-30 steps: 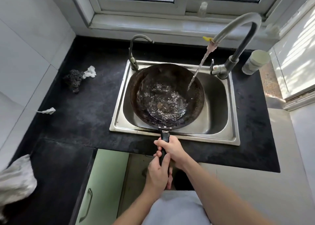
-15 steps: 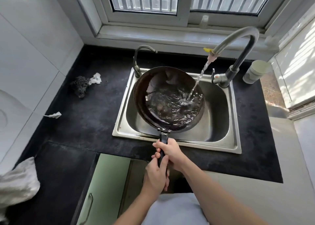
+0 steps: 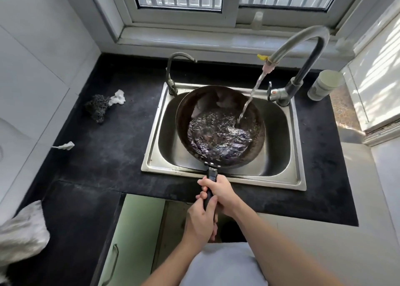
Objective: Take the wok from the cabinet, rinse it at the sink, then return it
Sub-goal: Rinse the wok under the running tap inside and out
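Black countertop (image 3: 108, 147) is set with a steel sink (image 3: 279, 177) — dark wok (image 3: 216, 104) is held over the basin, water from the faucet (image 3: 303, 43) pooling inside. Wok handle (image 3: 211, 173) is gripped by both hands — right hand (image 3: 220, 190) ahead, left hand (image 3: 200, 220) behind.

Window daylight, wide-angle edge distortion
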Action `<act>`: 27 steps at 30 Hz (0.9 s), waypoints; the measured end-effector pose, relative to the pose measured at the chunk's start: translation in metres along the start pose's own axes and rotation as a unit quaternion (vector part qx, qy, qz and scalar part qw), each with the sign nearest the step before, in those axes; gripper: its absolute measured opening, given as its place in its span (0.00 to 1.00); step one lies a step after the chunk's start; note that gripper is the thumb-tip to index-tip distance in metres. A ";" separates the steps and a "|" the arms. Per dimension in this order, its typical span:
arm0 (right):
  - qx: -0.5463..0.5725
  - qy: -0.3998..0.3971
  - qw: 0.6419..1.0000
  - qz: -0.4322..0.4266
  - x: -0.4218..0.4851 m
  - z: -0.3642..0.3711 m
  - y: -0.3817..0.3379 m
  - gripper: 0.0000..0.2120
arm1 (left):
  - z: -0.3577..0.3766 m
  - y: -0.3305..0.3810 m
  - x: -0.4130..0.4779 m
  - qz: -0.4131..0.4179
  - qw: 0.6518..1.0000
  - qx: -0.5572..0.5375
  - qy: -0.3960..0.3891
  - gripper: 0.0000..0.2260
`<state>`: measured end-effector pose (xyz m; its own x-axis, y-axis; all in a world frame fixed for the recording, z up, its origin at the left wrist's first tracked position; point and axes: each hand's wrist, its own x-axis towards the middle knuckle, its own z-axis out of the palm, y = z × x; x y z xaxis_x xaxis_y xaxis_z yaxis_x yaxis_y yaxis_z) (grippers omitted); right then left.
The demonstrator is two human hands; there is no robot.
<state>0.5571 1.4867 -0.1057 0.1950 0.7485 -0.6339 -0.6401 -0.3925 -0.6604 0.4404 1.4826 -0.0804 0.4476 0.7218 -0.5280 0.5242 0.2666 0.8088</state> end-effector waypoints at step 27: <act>-0.050 -0.011 0.999 0.017 0.005 -0.003 -0.007 0.17 | 0.003 0.010 0.001 -0.008 1.000 -0.015 0.013 0.19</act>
<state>0.5654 1.4916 -0.1055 0.1569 0.7454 -0.6479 -0.5686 -0.4683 -0.6763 0.4480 1.4847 -0.0738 0.4209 0.7333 -0.5340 0.5092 0.2962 0.8081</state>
